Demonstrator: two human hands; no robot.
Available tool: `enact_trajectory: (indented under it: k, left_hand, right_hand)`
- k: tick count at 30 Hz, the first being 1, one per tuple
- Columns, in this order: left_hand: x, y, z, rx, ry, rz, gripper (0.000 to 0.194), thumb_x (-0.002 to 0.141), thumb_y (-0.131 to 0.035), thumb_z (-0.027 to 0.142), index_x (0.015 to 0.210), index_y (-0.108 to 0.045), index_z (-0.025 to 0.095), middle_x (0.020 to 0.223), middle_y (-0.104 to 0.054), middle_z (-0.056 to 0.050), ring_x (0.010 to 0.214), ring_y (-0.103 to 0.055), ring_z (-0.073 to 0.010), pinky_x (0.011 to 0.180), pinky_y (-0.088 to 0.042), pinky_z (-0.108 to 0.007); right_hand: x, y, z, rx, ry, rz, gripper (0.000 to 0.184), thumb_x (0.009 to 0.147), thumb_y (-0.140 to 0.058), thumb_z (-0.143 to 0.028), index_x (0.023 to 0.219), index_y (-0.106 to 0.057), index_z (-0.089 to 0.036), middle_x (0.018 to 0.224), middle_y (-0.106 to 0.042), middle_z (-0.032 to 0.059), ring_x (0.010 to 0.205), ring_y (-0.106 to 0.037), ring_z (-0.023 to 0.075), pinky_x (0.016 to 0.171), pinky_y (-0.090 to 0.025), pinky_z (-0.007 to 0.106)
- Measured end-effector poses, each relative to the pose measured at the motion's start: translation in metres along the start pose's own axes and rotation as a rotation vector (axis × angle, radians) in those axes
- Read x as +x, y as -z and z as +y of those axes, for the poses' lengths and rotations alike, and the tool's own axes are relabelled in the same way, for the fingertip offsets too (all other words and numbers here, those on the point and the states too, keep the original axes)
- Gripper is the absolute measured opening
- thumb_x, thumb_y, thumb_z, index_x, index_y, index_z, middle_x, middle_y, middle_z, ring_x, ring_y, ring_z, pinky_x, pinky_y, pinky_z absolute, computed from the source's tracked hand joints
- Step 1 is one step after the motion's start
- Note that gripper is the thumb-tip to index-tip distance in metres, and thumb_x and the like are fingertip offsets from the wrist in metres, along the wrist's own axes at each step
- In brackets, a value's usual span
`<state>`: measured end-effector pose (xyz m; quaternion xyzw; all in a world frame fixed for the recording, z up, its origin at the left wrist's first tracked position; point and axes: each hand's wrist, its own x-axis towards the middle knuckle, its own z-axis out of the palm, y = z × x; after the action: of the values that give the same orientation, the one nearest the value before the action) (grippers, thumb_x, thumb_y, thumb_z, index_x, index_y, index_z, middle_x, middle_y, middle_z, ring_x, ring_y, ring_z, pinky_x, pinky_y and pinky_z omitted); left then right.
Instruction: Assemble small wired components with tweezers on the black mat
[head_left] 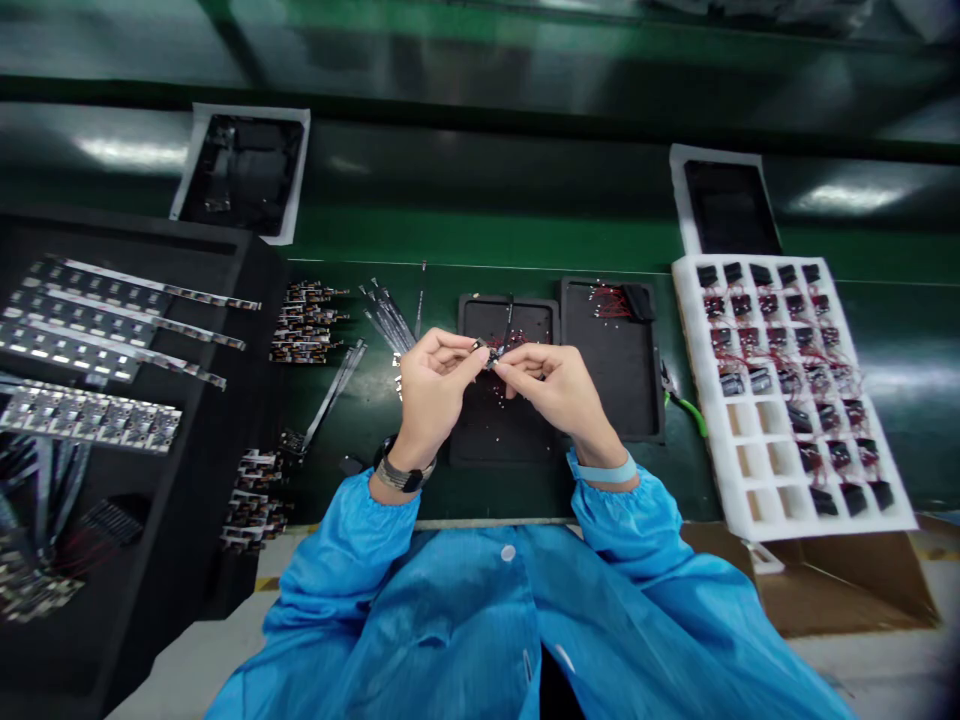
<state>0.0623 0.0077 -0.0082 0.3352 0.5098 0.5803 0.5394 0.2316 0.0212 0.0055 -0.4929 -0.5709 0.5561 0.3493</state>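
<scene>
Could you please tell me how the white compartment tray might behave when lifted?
The white tray is probably light for its size, since it looks like foam. It may lift unevenly, as dark parts fill more far compartments than near ones.

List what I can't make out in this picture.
Head view: details of the small part, too small and partly covered by the fingers of both hands.
Head view: some of the middle black tray, blocked by the hands.
Head view: the black bin, cut off by the left edge.
Head view: part of the cardboard box, hidden by the white foam tray.
</scene>
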Motion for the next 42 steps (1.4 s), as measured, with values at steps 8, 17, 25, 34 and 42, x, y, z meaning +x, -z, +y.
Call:
enact_trajectory:
  k: [8, 17, 25, 34, 42]
  left_hand:
    - [0.004, 0.004, 0.001, -0.051, 0.109, -0.091, 0.027, 0.072, -0.09, 0.025, 0.084, -0.068, 0.016, 0.074, -0.073, -0.002, 0.059, -0.062, -0.0091, 0.06, -0.048, -0.022]
    - [0.002, 0.001, -0.002, -0.021, 0.078, -0.086, 0.026, 0.073, -0.09, 0.025, 0.083, -0.068, 0.016, 0.074, -0.074, -0.002, 0.059, -0.063, -0.0085, 0.058, -0.048, -0.02]
    - [0.003, 0.001, -0.002, -0.032, 0.117, -0.1, 0.028, 0.071, -0.09, 0.026, 0.083, -0.067, 0.016, 0.073, -0.073, -0.001, 0.057, -0.061, -0.0086, 0.058, -0.048, -0.022]
    - [-0.005, -0.004, -0.004, 0.165, -0.05, 0.007, 0.02, 0.078, -0.086, 0.025, 0.085, -0.069, 0.017, 0.077, -0.073, -0.002, 0.068, -0.069, -0.0116, 0.065, -0.054, -0.023]
    - [-0.005, -0.002, -0.006, 0.147, -0.033, -0.002, 0.021, 0.078, -0.087, 0.026, 0.086, -0.069, 0.017, 0.078, -0.074, -0.003, 0.067, -0.069, -0.0123, 0.064, -0.054, -0.024]
  right_hand:
    - [-0.003, 0.006, -0.002, -0.007, -0.024, -0.063, 0.036, 0.087, -0.078, -0.051, 0.083, -0.076, -0.015, 0.063, -0.069, 0.003, 0.052, -0.06, 0.012, 0.05, -0.046, 0.024]
    - [-0.003, 0.011, 0.0, -0.025, -0.047, -0.072, 0.034, 0.088, -0.077, -0.048, 0.085, -0.077, -0.014, 0.06, -0.067, 0.0021, 0.047, -0.053, 0.0096, 0.044, -0.037, 0.022]
    - [-0.004, 0.012, 0.004, -0.017, -0.042, -0.081, 0.035, 0.088, -0.078, -0.049, 0.084, -0.077, -0.014, 0.06, -0.067, 0.0022, 0.051, -0.058, 0.0117, 0.049, -0.044, 0.024]
    - [-0.004, 0.006, 0.006, 0.011, -0.049, -0.015, 0.037, 0.085, -0.08, -0.052, 0.083, -0.076, -0.015, 0.064, -0.069, 0.0032, 0.055, -0.063, 0.0141, 0.054, -0.052, 0.026]
    - [-0.004, 0.005, 0.005, 0.042, -0.064, -0.024, 0.039, 0.084, -0.081, -0.053, 0.083, -0.076, -0.014, 0.063, -0.069, 0.0031, 0.054, -0.062, 0.0129, 0.054, -0.05, 0.025]
